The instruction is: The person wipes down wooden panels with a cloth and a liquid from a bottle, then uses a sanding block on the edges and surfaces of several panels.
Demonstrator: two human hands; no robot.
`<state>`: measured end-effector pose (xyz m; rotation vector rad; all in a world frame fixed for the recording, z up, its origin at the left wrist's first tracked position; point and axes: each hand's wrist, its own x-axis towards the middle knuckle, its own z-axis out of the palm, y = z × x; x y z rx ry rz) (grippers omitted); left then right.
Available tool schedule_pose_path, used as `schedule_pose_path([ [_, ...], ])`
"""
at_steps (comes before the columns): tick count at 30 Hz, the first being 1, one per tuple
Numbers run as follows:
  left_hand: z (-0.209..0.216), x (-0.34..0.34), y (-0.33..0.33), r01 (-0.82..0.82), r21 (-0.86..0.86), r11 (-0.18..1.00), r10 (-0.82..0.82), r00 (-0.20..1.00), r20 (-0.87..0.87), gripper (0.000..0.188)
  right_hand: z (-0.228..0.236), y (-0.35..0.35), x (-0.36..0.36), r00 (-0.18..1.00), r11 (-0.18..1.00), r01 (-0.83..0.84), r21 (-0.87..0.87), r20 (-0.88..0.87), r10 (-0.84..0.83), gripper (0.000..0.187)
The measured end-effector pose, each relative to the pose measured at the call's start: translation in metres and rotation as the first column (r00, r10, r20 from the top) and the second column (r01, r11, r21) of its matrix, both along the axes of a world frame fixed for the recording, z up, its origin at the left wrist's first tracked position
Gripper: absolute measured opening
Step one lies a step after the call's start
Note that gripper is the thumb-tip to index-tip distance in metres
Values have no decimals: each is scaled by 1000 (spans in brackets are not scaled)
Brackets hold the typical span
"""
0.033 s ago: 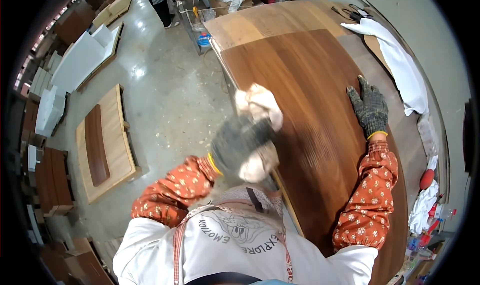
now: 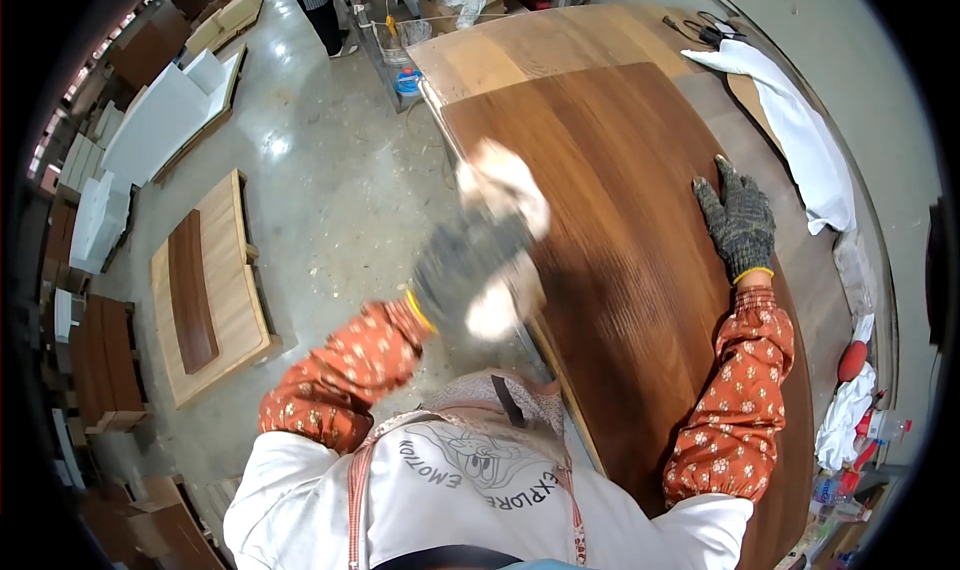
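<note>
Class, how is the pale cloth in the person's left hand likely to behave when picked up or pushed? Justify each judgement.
The pale cloth is probably floppy: it bunches in loose folds either side of the left hand. It seems light, since one hand holds it. Rolling looks unlikely, given its irregular, crumpled shape.

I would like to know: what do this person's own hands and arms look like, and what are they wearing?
The left hand and right hand wear dark grey knitted gloves with yellow edges. Orange-red oversleeves, printed with small pale flowers, gather at the wrists; white shirt sleeves show above.
</note>
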<state>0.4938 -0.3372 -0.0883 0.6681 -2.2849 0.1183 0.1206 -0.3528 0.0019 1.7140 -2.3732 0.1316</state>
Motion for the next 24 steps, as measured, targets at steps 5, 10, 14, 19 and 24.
schedule_pose_path([
  [5,8,37,-131,-145,-91,985,126,975,-184,41,1,-1,7,999,1000,-14,-4,29,15,63],
  [10,12,11,-72,-86,-76,993,64,964,-258,40,-2,-1,7,999,1000,-7,-23,37,8,61],
  [14,24,11,-34,-19,150,989,28,998,-60,39,-6,-2,5,998,996,-66,-58,-12,66,58],
  [19,19,34,-122,34,-65,997,-45,984,-173,43,-9,6,-10,994,992,-107,-74,-19,105,55],
  [24,3,57,-204,10,125,992,14,982,-190,42,-6,2,-21,996,997,-75,-21,-47,74,54],
])
